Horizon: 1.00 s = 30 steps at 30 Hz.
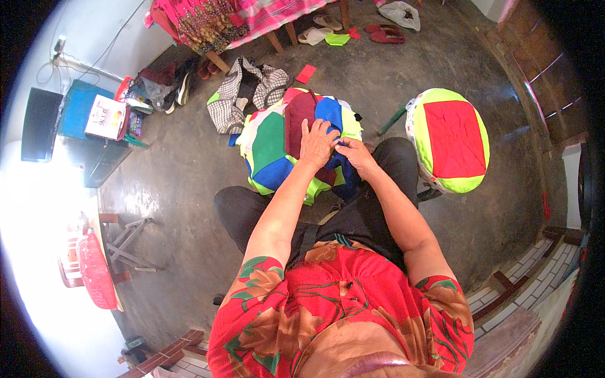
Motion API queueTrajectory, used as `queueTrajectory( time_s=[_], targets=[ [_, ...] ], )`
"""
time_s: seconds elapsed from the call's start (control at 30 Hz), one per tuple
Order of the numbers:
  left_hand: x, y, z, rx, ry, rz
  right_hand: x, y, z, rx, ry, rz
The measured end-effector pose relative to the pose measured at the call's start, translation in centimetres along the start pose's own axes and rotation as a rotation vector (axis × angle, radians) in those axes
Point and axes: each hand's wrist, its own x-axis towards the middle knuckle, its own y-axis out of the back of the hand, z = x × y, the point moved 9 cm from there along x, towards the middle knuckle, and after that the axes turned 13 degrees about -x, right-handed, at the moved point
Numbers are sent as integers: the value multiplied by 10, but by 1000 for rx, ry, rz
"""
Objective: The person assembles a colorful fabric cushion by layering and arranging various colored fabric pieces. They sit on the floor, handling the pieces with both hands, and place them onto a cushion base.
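A patchwork cushion cover (271, 142) of green, blue, dark red and yellow cloth lies over my knees and the floor in front of me. My left hand (317, 142) lies flat on its dark red panel, fingers spread. My right hand (354, 153) pinches the blue cloth at the edge next to it; what is between the fingertips is too small to tell.
A finished round cushion (450, 140), red with a yellow-green border, sits on a stool at my right. A checked bag (242, 91) lies beyond the cover. Slippers (318, 28) and a cloth-covered table are farther back. A red basket (94, 268) and folding stand are at left.
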Motion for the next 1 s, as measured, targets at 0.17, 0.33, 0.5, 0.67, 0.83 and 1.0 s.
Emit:
queueTrajectory(
  time_s=[0.17,0.33,0.5,0.67,0.83,1.0],
  targets=[
    [-2,-7,0,66,-2,-105,0,0,0,3,1,1],
    [-2,-26,-6,130,-41,-223,-2,2,-2,-48,-6,25],
    [-8,-34,-11,8,-43,-174,-6,1,-14,-140,34,50],
    [-9,-29,-8,28,-62,-166,-2,8,-17,-77,91,118],
    [-18,-3,-12,-109,75,-129,-3,17,-28,298,133,135],
    [-46,18,-36,-716,255,279,-11,3,-43,512,92,-1]
  ],
)
